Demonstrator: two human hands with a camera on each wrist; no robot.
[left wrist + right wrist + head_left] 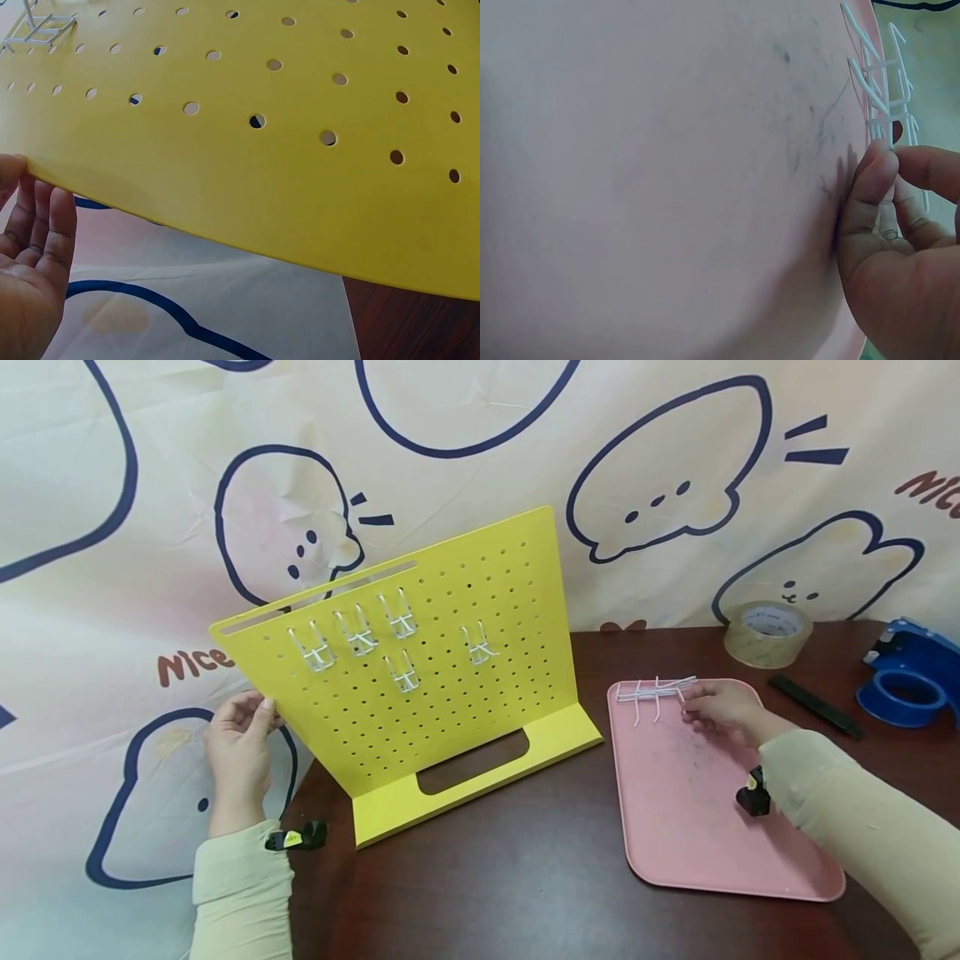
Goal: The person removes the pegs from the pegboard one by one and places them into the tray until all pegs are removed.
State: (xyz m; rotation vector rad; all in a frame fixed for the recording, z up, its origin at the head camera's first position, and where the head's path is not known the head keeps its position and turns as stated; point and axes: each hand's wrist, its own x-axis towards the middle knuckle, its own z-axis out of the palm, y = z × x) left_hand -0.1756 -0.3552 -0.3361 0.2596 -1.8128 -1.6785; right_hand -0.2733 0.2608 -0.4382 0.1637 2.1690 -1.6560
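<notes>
A yellow pegboard (457,710) stands upright on its bent foot at the left of the table. Several white wire hooks (362,642) hang in its upper holes. My left hand (240,743) holds the board's left edge, thumb in front and fingers behind, as the left wrist view also shows. On the right lies a pink tray (667,827) with more white wire hooks (637,695) along its far edge. There my right hand (723,710) pinches the end of a white wire hook (877,94) between thumb and forefinger. How many hooks overlap there I cannot tell.
Behind the tray stands a roll of clear tape (768,639). A black, thin bar-shaped object (816,706) and a blue tape dispenser (903,693) lie to the tray's right. A printed cloth (480,468) hangs behind the dark wooden table (510,877).
</notes>
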